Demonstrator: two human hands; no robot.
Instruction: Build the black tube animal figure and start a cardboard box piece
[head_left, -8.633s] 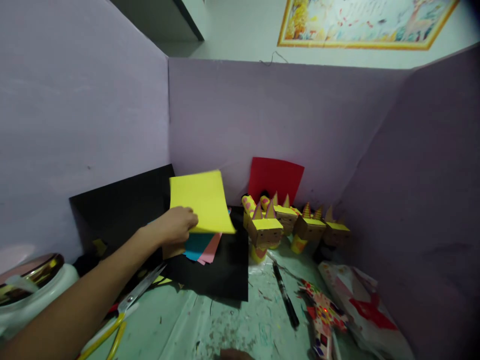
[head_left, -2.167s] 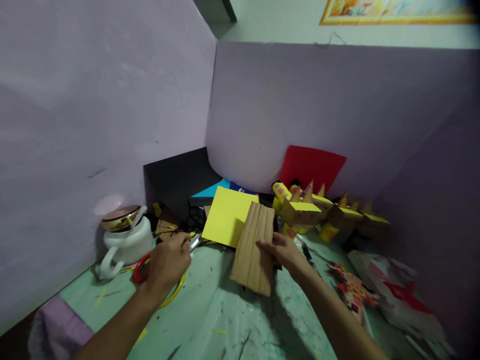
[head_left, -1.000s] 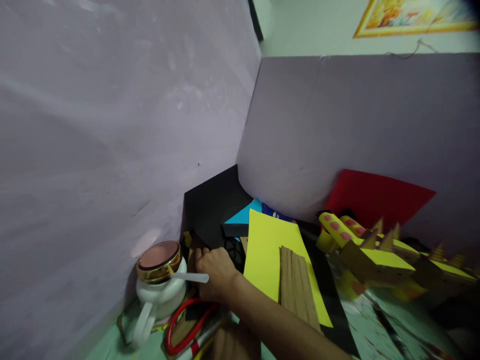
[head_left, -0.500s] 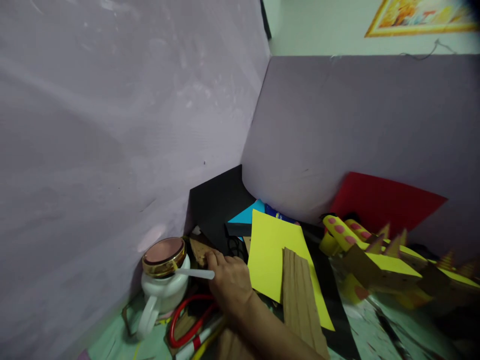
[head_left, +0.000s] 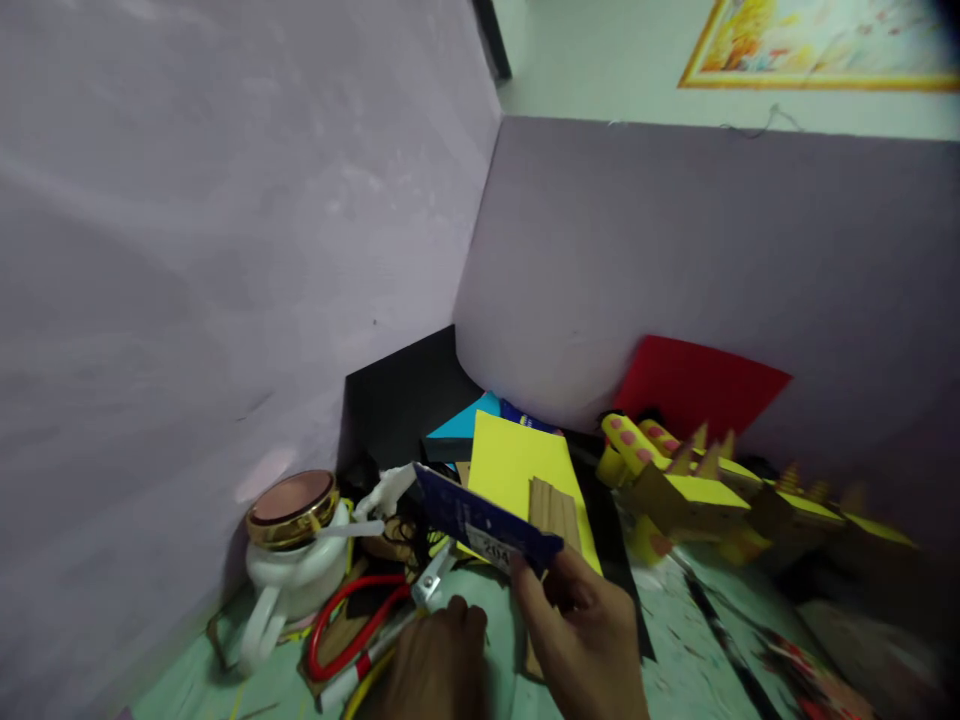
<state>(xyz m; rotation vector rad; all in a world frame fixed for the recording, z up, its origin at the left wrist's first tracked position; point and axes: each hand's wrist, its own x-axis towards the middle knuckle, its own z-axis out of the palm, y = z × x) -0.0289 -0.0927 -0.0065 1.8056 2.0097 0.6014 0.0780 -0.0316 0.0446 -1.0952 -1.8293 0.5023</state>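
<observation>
My right hand (head_left: 581, 635) pinches a flat dark blue card (head_left: 480, 518) with a white label and holds it up over the table. My left hand (head_left: 439, 665) is curled low beside it. It sits just under the metal blades of scissors (head_left: 352, 612) with red and yellow handles, and its grip is blurred. Behind the blue card lie a yellow paper sheet (head_left: 510, 462) and a wood-grain cardboard strip (head_left: 553, 508).
A white jar with a gold lid (head_left: 292, 545) stands at the left by the purple partition (head_left: 225, 250). A black sheet (head_left: 390, 400) and a red sheet (head_left: 697, 385) lean in the corner. Yellow-topped cardboard figures (head_left: 697, 495) line the right.
The one hand reaching beside the jar has pulled back. Both hands are now low in view, and my right hand has lifted the blue card. The camera swung slightly right.
</observation>
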